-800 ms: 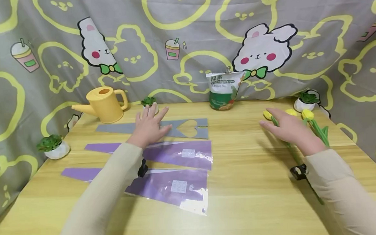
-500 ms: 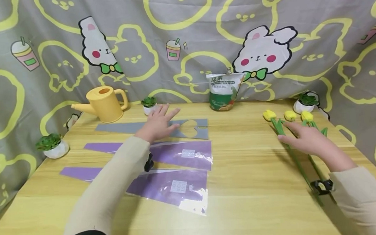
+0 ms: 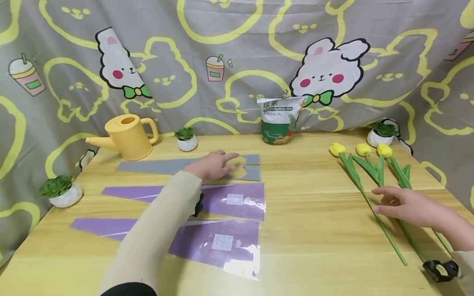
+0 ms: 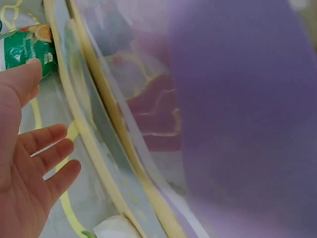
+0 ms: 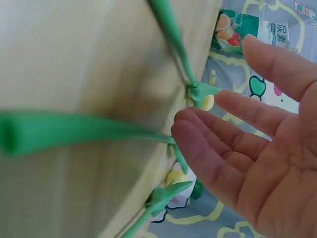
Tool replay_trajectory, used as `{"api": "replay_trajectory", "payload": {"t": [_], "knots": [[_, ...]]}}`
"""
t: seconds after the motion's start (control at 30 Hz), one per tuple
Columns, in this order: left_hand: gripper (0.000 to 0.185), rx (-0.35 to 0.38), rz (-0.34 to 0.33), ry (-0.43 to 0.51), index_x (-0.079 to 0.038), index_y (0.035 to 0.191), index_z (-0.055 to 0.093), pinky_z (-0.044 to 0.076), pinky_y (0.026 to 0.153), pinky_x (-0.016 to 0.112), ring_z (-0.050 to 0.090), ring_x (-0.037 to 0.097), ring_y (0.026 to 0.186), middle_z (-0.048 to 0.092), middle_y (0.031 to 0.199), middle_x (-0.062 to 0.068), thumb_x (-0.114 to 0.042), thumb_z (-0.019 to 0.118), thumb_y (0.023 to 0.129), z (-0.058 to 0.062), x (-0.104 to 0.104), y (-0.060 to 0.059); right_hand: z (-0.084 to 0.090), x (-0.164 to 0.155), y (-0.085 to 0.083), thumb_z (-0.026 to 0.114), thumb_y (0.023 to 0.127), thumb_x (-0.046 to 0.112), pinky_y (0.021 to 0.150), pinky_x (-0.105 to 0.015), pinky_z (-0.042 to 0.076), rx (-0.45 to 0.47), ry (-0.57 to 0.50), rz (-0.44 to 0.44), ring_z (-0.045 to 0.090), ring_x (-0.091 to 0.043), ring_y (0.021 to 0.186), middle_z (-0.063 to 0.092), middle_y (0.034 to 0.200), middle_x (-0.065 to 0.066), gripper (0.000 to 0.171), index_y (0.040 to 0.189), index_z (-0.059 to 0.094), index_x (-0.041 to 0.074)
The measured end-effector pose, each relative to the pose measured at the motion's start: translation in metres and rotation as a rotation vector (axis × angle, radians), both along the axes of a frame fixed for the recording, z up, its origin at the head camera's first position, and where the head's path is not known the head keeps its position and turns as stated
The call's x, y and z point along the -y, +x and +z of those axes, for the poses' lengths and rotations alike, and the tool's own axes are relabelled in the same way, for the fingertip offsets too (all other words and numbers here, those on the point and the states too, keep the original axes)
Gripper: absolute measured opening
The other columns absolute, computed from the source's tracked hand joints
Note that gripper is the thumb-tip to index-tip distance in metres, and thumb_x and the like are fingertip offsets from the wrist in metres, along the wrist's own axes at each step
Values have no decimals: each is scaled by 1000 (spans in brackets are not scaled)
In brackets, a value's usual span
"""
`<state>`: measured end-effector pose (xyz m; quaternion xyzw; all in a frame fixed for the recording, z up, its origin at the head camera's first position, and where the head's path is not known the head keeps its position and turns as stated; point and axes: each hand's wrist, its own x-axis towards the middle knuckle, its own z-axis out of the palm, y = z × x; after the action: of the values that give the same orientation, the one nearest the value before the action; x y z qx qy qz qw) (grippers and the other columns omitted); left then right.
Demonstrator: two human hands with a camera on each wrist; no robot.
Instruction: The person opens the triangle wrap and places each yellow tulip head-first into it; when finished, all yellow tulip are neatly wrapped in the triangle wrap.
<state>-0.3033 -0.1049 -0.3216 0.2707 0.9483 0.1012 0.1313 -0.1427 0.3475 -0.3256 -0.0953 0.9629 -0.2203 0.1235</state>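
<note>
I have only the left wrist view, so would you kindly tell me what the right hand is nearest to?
Observer: The right hand is at a group of three yellow tulips with long green stems; in the head view it covers part of them, though I cannot tell whether it touches one.
Operator: Thank you; what stands at the back left of the pale wooden table, please?
Observer: A yellow watering can with a looped handle, its spout pointing left.
</note>
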Motion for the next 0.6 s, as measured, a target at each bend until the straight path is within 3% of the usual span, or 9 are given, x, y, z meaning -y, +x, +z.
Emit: {"api": "replay_trajectory", "payload": {"t": [0.1,0.23,0.43,0.6], "knots": [[54,24,4,-15,-27,146,26,25,106,52,26,38,135,24,146,25,-35,45,97,-3,-4,-3,-5,-4,2,60,90,29,65,-33,48,27,-38,1,59,-26,89,60,100,-12,59,131,40,-9],[55,18,-8,-26,-25,145,29,28,105,51,32,38,131,30,143,24,-31,50,95,-6,-6,-3,-11,-5,6,62,89,24,58,-26,45,69,-118,-14,53,-10,75,56,94,-8,61,132,37,-11],[47,-23,-91,-5,-11,137,44,30,106,44,41,34,126,43,137,20,-20,55,93,-9,-6,-5,-15,-5,8,62,89,19,51,-26,40,93,-225,-8,45,-8,57,48,78,-6,56,127,39,-14],[38,-22,-80,18,-7,129,53,33,105,40,45,29,125,52,132,13,-12,56,92,-12,-6,-6,-19,-3,9,60,89,18,50,-26,40,122,-295,-24,44,-9,56,46,73,-5,54,126,38,-16]]}}
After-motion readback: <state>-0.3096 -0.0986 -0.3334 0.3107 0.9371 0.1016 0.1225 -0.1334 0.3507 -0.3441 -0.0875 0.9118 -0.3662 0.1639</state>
